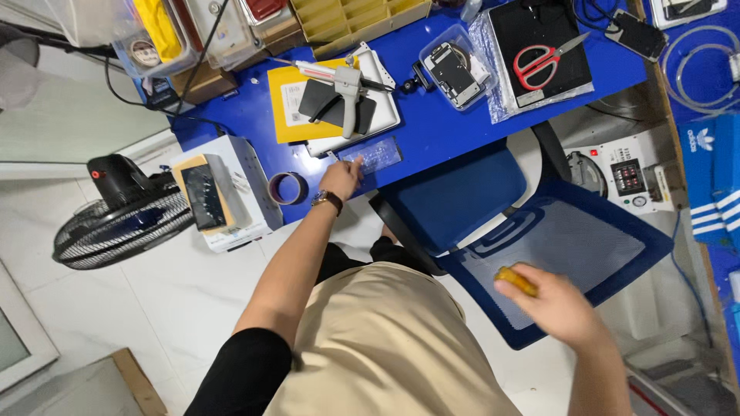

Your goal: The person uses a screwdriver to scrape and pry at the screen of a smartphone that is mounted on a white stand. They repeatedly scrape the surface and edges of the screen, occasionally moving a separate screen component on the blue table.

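My left hand (340,177), with a watch on its wrist, reaches to the blue table (439,123) and its fingers rest on a clear flat phone-screen piece (373,156) near the front edge. My right hand (553,305) is held over the blue mesh chair back (563,246) and is closed on a small yellow-orange object (515,280). Just beyond the clear piece lies a white glue gun (348,88) on a dark pad and a yellow envelope (297,104).
A roll of tape (287,188) sits at the table corner beside a white box machine (223,192). Red scissors (543,62) lie on a black tablet; an opened phone (453,73) lies in a clear tray. A black fan (123,219) stands on the floor left.
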